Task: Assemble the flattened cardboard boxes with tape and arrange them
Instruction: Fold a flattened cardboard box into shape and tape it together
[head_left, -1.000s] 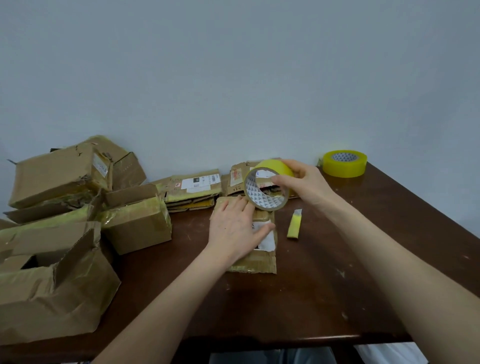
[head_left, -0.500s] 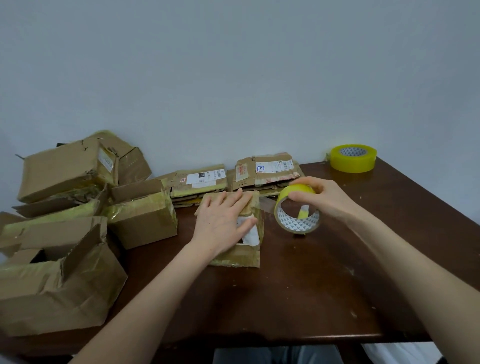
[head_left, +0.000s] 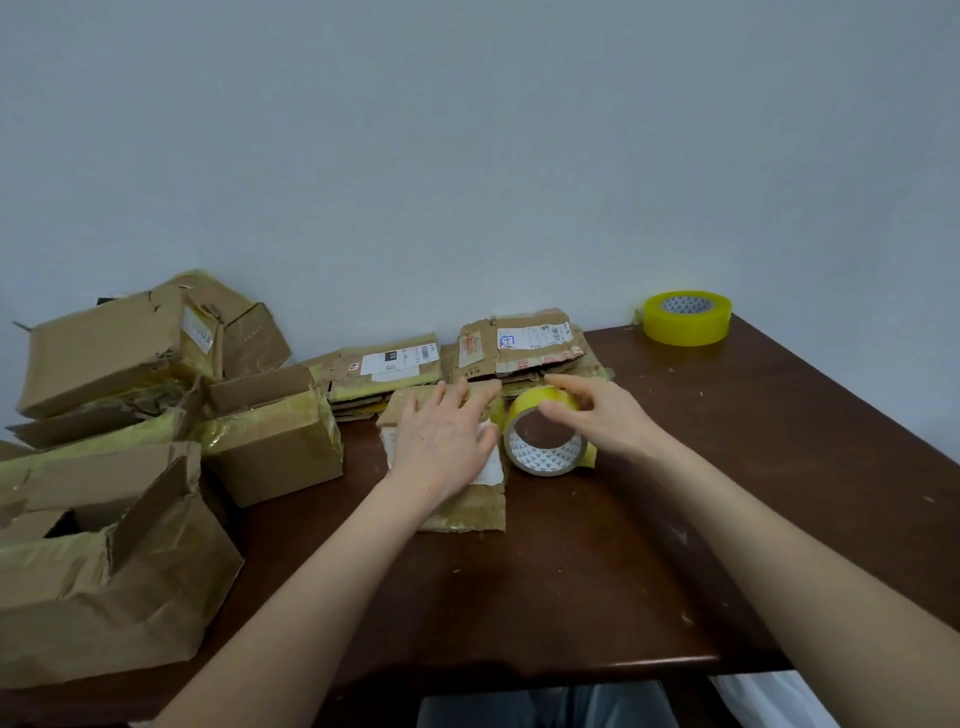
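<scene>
A small taped cardboard box (head_left: 467, 506) lies at the middle of the dark wooden table (head_left: 753, 467). My left hand (head_left: 441, 447) rests flat on top of it, fingers straight and spread. Just right of the box a yellow tape roll (head_left: 545, 460) stands on its edge on the table, touching the box's side. My right hand (head_left: 597, 421) holds the roll's top rim, fingers over the band and thumb at the hole.
Two stacks of flattened boxes (head_left: 387, 364) (head_left: 524, 343) lie against the wall. Several assembled boxes (head_left: 270, 441) (head_left: 104, 571) crowd the left side. A second yellow tape roll (head_left: 687, 318) sits at the far right corner. A small yellow object (head_left: 590, 457) peeks out behind the held roll.
My right hand brought the tape roll down from above the box to the table, then in against the box's right side. My left hand stayed pressed on the box.
</scene>
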